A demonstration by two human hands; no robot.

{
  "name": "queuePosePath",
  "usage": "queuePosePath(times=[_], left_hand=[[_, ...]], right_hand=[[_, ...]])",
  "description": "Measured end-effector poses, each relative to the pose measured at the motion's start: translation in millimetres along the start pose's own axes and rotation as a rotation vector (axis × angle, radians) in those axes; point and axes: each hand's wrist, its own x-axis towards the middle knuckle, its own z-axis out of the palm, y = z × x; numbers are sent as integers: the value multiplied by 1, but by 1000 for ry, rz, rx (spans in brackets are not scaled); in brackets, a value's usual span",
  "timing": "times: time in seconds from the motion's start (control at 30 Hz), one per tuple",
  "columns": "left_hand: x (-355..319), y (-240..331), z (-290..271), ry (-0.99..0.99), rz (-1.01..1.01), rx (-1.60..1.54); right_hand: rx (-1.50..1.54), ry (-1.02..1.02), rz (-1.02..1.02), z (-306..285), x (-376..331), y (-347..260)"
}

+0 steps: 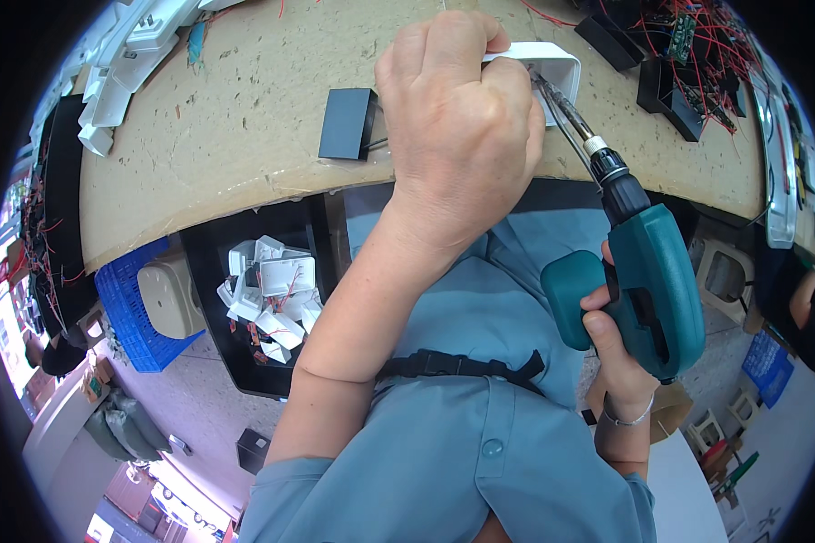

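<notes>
Left hand (457, 127) clamped over a white rectangular plastic housing (552, 68) at the far edge of the tan fibreboard bench top (244, 118), fingers curled shut around its near end, only the open-mouthed right part of the shell showing past the knuckles. Right hand (620, 348) wrapped tight round the grip of a teal and black cordless screwdriver (647, 271), forefinger lying by the trigger. Long metal bit (566, 113) running up and to the left from the chuck, its tip inside the mouth of the housing, just beside the left hand's fingers; exact point of contact hidden by the shell wall. Tool axis slanted, handle low and right, tip high and left, so housing up and left of the right hand. Small black rectangular box (347, 123) lying left of the hand, apart from it. Below the bench edge, a black tray (213, 299) holding more white plastic parts (276, 294) with red wires.
</notes>
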Motion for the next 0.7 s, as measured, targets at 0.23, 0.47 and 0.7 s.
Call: queuePosePath(times=[0.23, 0.47, 0.7], left_hand=[[2, -33, 43, 543, 326, -224], [2, -12, 21, -207, -113, 118], [-11, -20, 8, 11, -30, -159]], right_hand=[[86, -1, 48, -1, -8, -7], [114, 107, 41, -4, -13, -9], [141, 230, -80, 2, -3, -14]])
